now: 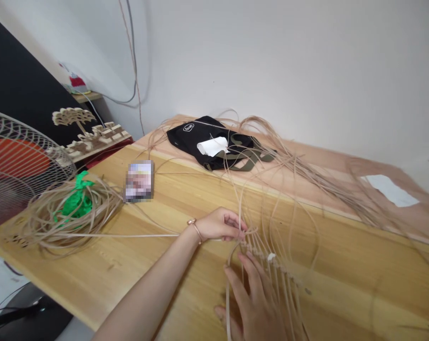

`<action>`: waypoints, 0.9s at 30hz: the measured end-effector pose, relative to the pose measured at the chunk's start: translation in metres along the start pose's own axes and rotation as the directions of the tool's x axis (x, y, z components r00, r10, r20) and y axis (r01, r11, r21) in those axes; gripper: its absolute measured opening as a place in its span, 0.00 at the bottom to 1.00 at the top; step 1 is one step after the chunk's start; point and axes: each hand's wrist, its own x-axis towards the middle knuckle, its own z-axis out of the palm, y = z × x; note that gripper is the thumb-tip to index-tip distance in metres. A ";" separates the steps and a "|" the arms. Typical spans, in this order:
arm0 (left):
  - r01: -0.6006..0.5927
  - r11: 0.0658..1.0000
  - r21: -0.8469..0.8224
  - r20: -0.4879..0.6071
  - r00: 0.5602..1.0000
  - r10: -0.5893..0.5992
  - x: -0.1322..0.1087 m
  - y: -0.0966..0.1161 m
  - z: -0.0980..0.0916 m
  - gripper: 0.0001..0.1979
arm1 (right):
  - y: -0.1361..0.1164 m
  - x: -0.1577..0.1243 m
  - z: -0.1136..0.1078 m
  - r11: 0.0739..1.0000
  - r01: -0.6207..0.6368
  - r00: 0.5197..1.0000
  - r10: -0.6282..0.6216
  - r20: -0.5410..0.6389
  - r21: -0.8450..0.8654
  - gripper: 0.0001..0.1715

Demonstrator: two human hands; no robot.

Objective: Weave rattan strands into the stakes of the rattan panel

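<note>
A row of knotted rattan strands [281, 269] lies on the wooden table, with loose ends fanning out above and below it. At its left end my left hand [223, 225] pinches one pale strand between thumb and fingers. My right hand [252, 300] rests on the lower strands with its fingers apart, just below the knots. A curved strand [230, 255] bends down past its index finger. A small white piece [271, 256] sits on the knotted row. Part of the weaving is hidden under my right hand.
A coil of rattan [104, 208] with a green bag [77, 201] lies left, near a fan [19, 166]. Behind are a black bag [191, 137], a long rattan bundle [317, 180] and white paper [390, 189]. A blurred-out box-like object [139, 181] stands nearby.
</note>
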 end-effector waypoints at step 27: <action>0.003 0.999 -0.037 -0.019 1.000 -0.003 -0.001 0.005 0.001 0.10 | -0.004 0.008 -0.010 0.998 -0.008 1.000 0.007 0.007 0.057 0.22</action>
